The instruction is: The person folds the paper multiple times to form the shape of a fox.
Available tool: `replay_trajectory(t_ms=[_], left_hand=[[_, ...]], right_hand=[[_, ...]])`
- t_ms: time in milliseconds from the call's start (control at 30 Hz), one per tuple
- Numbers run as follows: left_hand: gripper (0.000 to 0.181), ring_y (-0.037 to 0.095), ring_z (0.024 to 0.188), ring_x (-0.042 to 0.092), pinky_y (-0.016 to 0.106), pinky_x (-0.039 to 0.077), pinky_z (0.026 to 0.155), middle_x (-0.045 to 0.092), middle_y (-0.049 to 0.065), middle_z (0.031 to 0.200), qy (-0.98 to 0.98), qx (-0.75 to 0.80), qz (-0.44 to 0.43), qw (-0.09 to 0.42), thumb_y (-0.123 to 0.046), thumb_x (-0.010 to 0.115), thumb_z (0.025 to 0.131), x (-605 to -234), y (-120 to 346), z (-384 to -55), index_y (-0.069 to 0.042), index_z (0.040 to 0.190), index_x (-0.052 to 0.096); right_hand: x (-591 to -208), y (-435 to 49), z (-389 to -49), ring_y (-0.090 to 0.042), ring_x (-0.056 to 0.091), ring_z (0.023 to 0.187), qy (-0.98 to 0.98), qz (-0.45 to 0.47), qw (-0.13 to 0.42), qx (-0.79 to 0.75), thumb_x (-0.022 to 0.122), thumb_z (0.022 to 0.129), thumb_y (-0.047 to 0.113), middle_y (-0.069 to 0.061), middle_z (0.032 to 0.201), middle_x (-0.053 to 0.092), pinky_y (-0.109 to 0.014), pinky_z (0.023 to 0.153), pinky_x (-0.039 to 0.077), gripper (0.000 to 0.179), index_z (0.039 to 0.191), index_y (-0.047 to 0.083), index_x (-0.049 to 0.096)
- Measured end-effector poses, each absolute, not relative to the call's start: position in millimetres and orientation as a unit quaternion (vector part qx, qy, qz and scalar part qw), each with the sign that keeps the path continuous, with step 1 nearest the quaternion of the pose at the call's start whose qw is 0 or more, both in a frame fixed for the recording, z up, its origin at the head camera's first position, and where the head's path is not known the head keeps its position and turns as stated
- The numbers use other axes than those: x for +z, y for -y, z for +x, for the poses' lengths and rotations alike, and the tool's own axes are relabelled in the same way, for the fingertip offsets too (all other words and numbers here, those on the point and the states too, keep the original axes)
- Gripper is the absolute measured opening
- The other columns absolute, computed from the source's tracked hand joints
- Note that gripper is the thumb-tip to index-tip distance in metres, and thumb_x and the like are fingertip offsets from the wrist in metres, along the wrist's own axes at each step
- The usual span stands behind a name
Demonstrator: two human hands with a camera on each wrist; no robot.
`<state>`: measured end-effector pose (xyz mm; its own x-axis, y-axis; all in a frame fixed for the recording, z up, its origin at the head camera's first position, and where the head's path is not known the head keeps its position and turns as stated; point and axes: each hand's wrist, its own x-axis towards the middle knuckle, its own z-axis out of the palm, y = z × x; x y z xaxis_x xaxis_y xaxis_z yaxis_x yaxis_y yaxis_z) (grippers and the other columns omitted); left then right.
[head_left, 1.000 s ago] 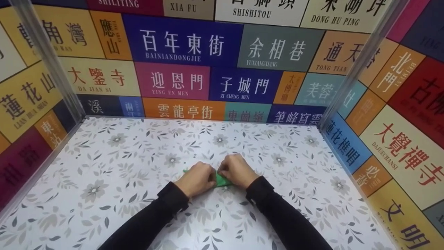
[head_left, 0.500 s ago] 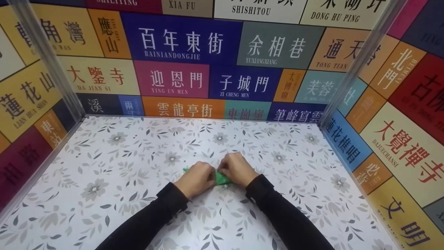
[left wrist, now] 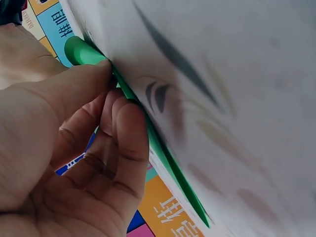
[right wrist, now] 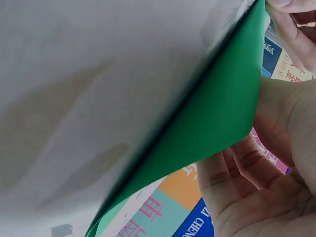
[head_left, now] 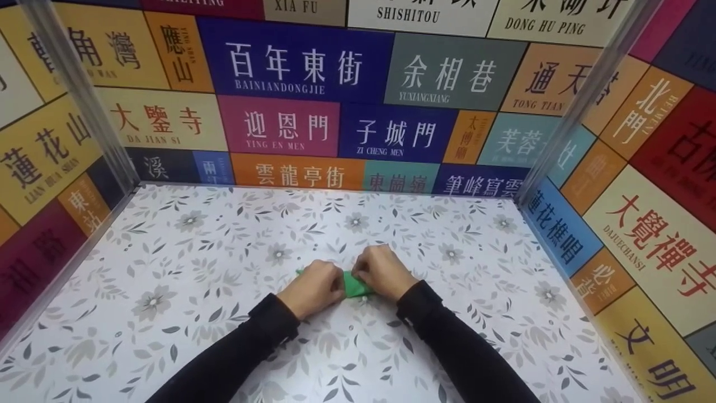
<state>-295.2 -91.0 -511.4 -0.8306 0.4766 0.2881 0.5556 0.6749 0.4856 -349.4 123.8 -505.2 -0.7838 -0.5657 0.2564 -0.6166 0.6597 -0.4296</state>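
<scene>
A piece of green paper (head_left: 353,286), folded, lies on the flower-patterned table between both hands, partly hidden beneath them. My left hand (head_left: 314,288) pinches its left part between thumb and curled fingers. In the left wrist view the paper (left wrist: 81,51) runs as a thin strip along the tabletop, thumb tip pressing on its edge. My right hand (head_left: 386,272) holds the right part with bent fingers. The right wrist view has the paper (right wrist: 212,111) lifted in a bend off the table, thumb and fingers at its rounded edge. Both hands almost meet, with a short green stretch showing between.
The white table (head_left: 212,336) carries a grey leaf and flower print. Panels with coloured Chinese sign blocks (head_left: 296,64) close it in at the back and both sides. Clear posts (head_left: 559,134) stand at the rear corners. Black sleeves (head_left: 224,350) cover both forearms.
My left hand has shifted slightly left along the paper, so more green shows between the hands. The right hand stays almost where it was.
</scene>
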Motion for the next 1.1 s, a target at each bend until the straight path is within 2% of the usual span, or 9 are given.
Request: replay_trajectory(t_ms=[167, 433, 667, 867, 1100], left_hand=[[0.012, 0.017, 0.069, 0.064, 0.028, 0.054, 0.067, 0.076, 0.007, 0.076, 0.909, -0.286, -0.294, 0.069, 0.005, 0.083, 0.087, -510.0, 94.5, -295.3, -0.005, 0.082, 0.078], [0.011, 0.015, 0.07, 0.067, 0.032, 0.06, 0.069, 0.078, 0.005, 0.077, 0.918, -0.284, -0.271, 0.046, 0.003, 0.085, 0.088, -507.8, 102.0, -295.4, -0.006, 0.083, 0.08], [0.011, 0.01, 0.066, 0.063, 0.028, 0.059, 0.067, 0.079, 0.003, 0.074, 0.919, -0.295, -0.259, 0.024, 0.001, 0.086, 0.088, -507.7, 110.3, -292.3, -0.006, 0.082, 0.081], [0.011, 0.007, 0.064, 0.061, 0.025, 0.057, 0.068, 0.079, 0.001, 0.073, 0.921, -0.312, -0.234, -0.004, 0.003, 0.082, 0.084, -506.1, 121.7, -292.2, -0.008, 0.08, 0.083], [0.012, 0.007, 0.068, 0.063, 0.026, 0.059, 0.069, 0.08, 0.0, 0.075, 0.923, -0.317, -0.219, -0.011, 0.001, 0.087, 0.087, -507.4, 129.1, -291.9, -0.009, 0.082, 0.083]], right_hand=[[-505.0, -124.4, -349.8, -0.026, 0.085, 0.086, 0.911, 0.323, 0.046, 0.254, 0.088, 0.094, -0.001, -0.006, 0.088, 0.088, -0.046, 0.084, 0.07, 0.009, 0.093, 0.007, 0.092], [-502.8, -124.4, -349.8, -0.027, 0.085, 0.088, 0.914, 0.313, 0.041, 0.256, 0.087, 0.092, -0.005, -0.006, 0.089, 0.088, -0.047, 0.087, 0.071, 0.013, 0.093, 0.007, 0.092], [-505.1, -121.6, -346.6, -0.028, 0.083, 0.088, 0.911, 0.314, 0.031, 0.263, 0.089, 0.095, -0.001, -0.008, 0.09, 0.087, -0.048, 0.088, 0.069, 0.008, 0.093, 0.007, 0.091], [-506.2, -120.8, -346.3, -0.027, 0.082, 0.087, 0.91, 0.317, 0.036, 0.264, 0.089, 0.094, -0.001, -0.007, 0.089, 0.086, -0.046, 0.087, 0.069, 0.009, 0.092, 0.008, 0.091], [-503.6, -123.4, -346.9, -0.028, 0.086, 0.089, 0.909, 0.32, 0.033, 0.263, 0.088, 0.096, -0.002, -0.008, 0.091, 0.089, -0.048, 0.086, 0.071, 0.009, 0.095, 0.005, 0.092]])
